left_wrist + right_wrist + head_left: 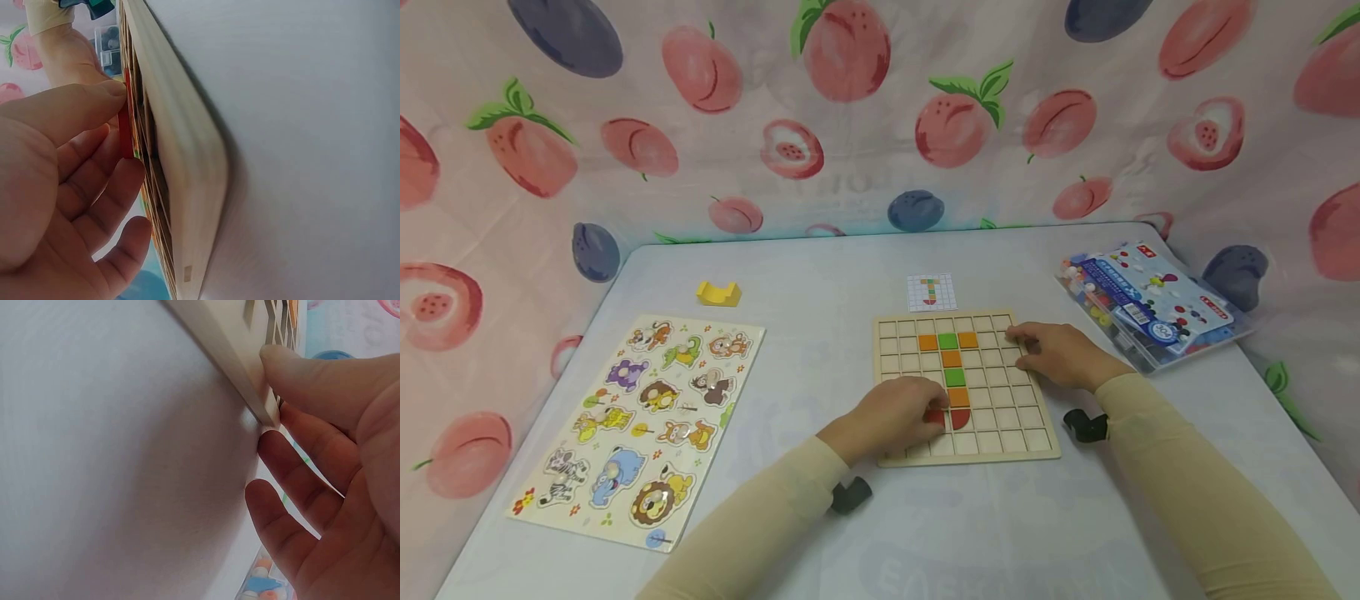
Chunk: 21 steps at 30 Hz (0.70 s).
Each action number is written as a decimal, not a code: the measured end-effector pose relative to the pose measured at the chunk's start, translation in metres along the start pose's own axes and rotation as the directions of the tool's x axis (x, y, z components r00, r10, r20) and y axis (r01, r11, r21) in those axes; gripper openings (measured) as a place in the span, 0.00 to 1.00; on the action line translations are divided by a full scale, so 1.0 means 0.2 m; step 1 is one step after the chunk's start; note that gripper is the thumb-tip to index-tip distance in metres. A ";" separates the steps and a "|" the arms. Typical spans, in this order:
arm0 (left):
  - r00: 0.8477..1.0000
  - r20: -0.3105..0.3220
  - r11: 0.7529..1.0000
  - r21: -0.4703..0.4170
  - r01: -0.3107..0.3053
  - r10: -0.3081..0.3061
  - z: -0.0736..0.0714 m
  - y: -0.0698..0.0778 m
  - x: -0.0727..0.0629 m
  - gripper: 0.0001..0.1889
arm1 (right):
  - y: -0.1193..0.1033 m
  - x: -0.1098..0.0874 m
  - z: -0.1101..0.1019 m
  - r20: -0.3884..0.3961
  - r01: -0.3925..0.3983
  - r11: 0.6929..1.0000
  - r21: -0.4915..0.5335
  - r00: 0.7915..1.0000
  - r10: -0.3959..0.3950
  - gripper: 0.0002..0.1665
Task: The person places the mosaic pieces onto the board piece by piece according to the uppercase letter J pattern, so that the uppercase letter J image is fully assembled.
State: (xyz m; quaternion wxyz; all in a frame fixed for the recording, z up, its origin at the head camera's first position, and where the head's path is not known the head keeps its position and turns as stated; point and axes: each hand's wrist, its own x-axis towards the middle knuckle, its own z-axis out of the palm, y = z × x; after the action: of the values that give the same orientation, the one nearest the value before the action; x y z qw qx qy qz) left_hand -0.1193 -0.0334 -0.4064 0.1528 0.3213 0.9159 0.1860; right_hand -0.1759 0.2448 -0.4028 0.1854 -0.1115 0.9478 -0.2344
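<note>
A wooden grid board (1003, 377) lies on the table before me. Orange and green square tiles form a T on it, with an orange tile (958, 397) at the stem's foot. Below that sits a red quarter-round tile (960, 419). My left hand (895, 414) pinches another red tile (125, 134) beside it, thumb and fingertips at its edges; in the head view the fingers partly cover this tile. At the board's right edge, my right hand (1063, 354) holds the rim, its thumb (284, 369) on top and a forefinger by the corner.
Behind the board lies a small pattern card (931, 292). A clear box of coloured pieces (1157, 304) stands at the back right. To the left are an animal puzzle board (647, 425) and a yellow curved block (718, 294).
</note>
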 end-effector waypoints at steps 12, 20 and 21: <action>1.000 -0.007 1.000 0.006 -0.004 0.004 -0.01 0.00 -0.01 0.14 | 0.00 -0.01 -0.01 0.001 0.008 1.000 0.002 1.000 -0.008 0.32; 1.000 -0.016 1.000 0.022 -0.010 0.011 -0.01 0.00 -0.01 0.12 | 0.00 0.00 -0.01 0.008 -0.006 1.000 0.008 1.000 0.006 0.32; 1.000 -0.019 1.000 0.024 -0.013 0.014 -0.01 0.00 -0.01 0.11 | 0.00 0.00 -0.01 0.008 -0.006 1.000 0.009 1.000 0.006 0.33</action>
State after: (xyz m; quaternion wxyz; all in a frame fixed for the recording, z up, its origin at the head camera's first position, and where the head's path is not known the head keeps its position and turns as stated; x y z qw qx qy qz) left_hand -0.1198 -0.0352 -0.4047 0.1389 0.3275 0.9172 0.1792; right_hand -0.1759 0.2449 -0.4010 0.1906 -0.1087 0.9463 -0.2374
